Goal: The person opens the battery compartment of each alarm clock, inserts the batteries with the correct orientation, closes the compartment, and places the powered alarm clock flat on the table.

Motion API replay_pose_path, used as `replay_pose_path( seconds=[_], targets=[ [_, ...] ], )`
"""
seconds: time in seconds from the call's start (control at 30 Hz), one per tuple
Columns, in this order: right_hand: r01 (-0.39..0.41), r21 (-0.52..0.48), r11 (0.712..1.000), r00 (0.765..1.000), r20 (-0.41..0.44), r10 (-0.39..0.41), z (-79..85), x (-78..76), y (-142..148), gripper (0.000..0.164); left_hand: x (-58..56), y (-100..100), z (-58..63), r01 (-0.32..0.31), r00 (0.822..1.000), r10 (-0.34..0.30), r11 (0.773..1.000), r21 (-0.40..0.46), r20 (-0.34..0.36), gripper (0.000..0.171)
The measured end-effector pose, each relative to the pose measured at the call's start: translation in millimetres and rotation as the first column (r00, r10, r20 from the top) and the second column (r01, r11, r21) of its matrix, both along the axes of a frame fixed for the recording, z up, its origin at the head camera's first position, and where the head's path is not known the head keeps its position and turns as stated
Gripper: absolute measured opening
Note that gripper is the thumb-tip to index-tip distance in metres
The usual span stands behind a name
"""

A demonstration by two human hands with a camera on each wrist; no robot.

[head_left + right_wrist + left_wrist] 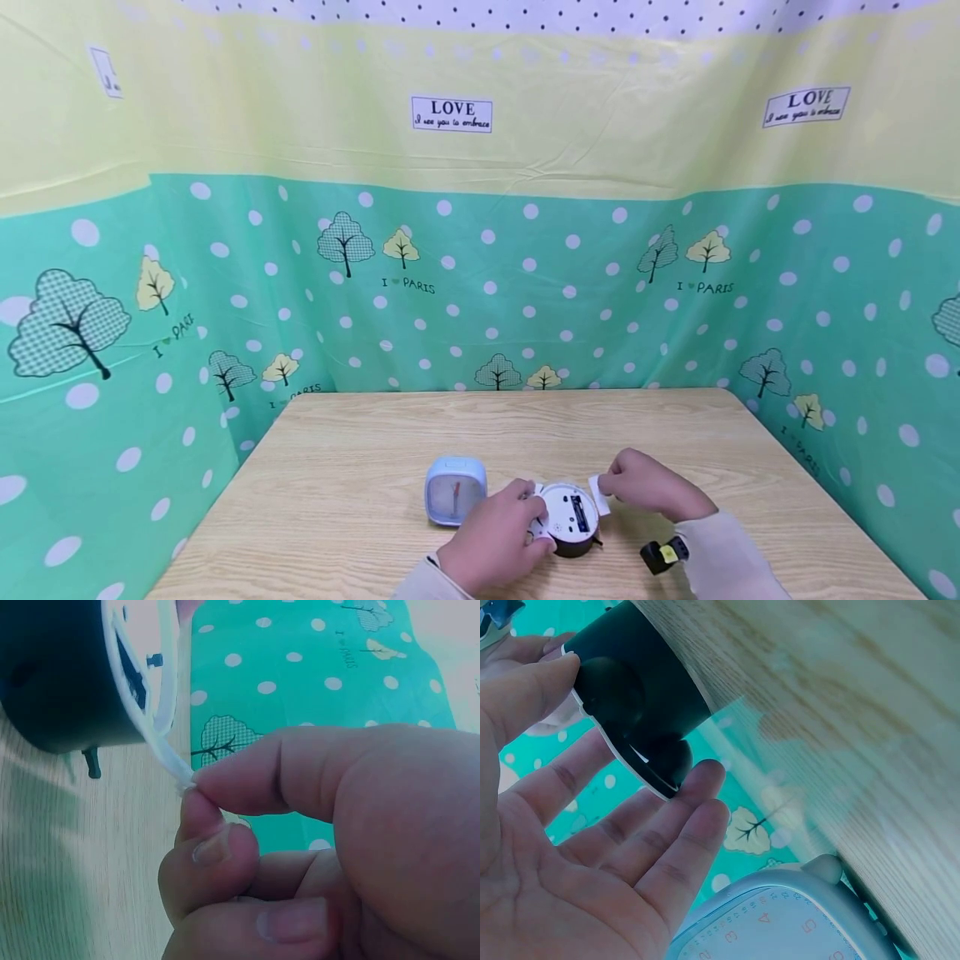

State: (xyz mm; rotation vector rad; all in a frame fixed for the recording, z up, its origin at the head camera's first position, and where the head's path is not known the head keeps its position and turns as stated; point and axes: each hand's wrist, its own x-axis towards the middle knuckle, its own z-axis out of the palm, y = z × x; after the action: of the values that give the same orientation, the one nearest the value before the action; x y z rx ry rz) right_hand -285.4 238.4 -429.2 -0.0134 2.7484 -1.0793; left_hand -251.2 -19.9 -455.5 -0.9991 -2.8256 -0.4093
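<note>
A round clock with a black body (649,671) and a white back (558,508) lies face down on the table, its battery slot (579,512) uncovered. My left hand (498,533) holds it at its left side, thumb on the white rim and fingers along the edge. With thumb and forefinger, my right hand (648,483) pinches the end of a thin white flap (599,495) beside the clock's right edge. In the right wrist view this flap (169,761) runs up to the white back; whether it is attached cannot be told. Left of the hands stands a light blue alarm clock (455,492).
Both clocks are on a light wooden table (360,467). A green and yellow printed curtain (420,333) hangs behind the table and at both sides. A black device with a yellow mark (663,554) is on the right wrist.
</note>
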Motion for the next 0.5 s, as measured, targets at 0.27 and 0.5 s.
replay_pose_path(
  seconds=[0.27, 0.5],
  targets=[
    [-0.054, -0.013, 0.998, 0.998, 0.013, 0.054, 1.7, 1.5, -3.3, 0.041, 0.8, -0.4, -2.1, 0.012, 1.0, -0.012, 1.0, 0.011, -0.027, 0.029],
    [-0.103, -0.008, 0.995, 0.995, 0.0, 0.103, 0.9, 2.9, -6.7, 0.039, -0.5, -0.1, -2.3, 0.009, 1.0, -0.008, 1.0, 0.01, -0.018, 0.03]
  ],
)
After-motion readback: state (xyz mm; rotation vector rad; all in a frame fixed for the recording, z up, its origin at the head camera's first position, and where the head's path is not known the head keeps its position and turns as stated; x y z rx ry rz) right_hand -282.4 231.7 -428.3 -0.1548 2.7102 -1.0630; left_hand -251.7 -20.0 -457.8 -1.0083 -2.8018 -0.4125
